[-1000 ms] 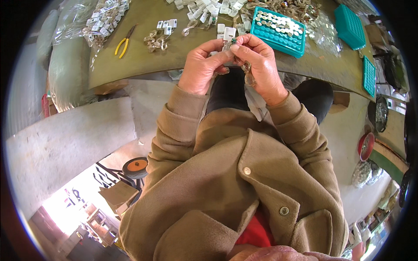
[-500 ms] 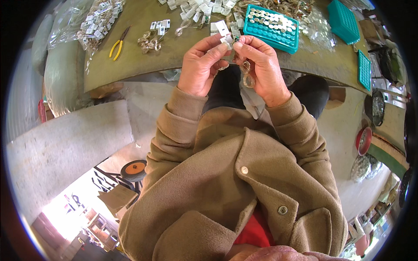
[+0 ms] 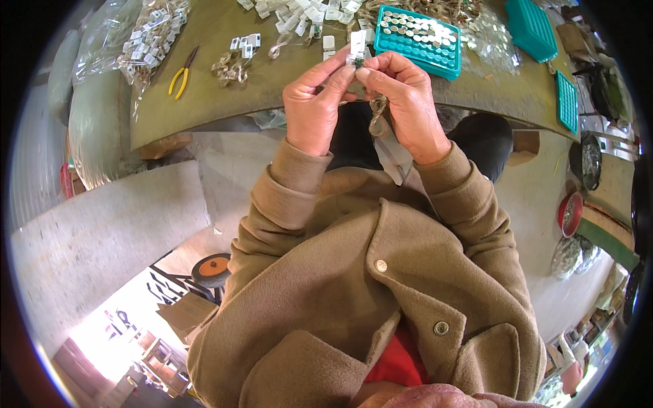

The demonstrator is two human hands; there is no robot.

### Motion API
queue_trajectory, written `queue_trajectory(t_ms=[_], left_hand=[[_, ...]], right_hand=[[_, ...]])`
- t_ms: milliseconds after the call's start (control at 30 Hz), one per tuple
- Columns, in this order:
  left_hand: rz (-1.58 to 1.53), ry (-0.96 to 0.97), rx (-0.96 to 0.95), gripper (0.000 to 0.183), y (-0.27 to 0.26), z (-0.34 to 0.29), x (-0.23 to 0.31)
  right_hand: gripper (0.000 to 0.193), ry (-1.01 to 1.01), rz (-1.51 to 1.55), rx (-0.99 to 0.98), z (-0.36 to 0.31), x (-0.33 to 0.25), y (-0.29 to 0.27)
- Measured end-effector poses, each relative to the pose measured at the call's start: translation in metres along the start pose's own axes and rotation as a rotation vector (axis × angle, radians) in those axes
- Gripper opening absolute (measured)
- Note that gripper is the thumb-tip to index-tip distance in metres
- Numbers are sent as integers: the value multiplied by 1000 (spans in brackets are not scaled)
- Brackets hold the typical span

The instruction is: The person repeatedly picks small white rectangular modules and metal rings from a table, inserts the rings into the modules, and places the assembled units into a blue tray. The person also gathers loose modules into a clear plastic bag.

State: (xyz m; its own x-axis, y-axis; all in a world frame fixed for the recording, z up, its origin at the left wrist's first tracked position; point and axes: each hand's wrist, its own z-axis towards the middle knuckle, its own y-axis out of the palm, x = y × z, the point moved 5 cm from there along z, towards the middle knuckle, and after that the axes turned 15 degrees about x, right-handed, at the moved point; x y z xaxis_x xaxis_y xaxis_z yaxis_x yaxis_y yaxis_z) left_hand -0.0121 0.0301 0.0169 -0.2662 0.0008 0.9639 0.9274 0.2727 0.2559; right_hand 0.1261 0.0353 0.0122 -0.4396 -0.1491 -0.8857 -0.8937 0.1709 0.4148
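My left hand is closed, pinching a small white plastic case just above the table's near edge. Against the case's lower end sits a small green circuit board, pinched by the fingertips of my right hand. A coiled, pale clear wire hangs below my right hand. Whether the board is inside the case or only touching it, I cannot tell. Just beyond my fingers lie a few loose white cases.
Right of my hands stands a teal tray holding rows of round silvery cells. Yellow-handled pliers, wired white pieces and a heap of white cases lie on the olive table. Another teal tray stands far right.
My right hand has moved left, bringing the green board up against the white case. The case has turned more upright, and the hanging wire has shifted left.
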Motion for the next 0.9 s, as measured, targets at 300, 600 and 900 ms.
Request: queue_trajectory(t_ms=[300, 600, 900], left_hand=[[201, -97, 0, 31, -1, 3, 0], [126, -257, 97, 25, 0, 0, 1], [-98, -427, 7, 29, 1, 6, -1]], right_hand=[[10, -141, -257, -10, 6, -6, -7], [28, -316, -395, -119, 1, -26, -9], [21, -372, -450, -122, 2, -25, -15]])
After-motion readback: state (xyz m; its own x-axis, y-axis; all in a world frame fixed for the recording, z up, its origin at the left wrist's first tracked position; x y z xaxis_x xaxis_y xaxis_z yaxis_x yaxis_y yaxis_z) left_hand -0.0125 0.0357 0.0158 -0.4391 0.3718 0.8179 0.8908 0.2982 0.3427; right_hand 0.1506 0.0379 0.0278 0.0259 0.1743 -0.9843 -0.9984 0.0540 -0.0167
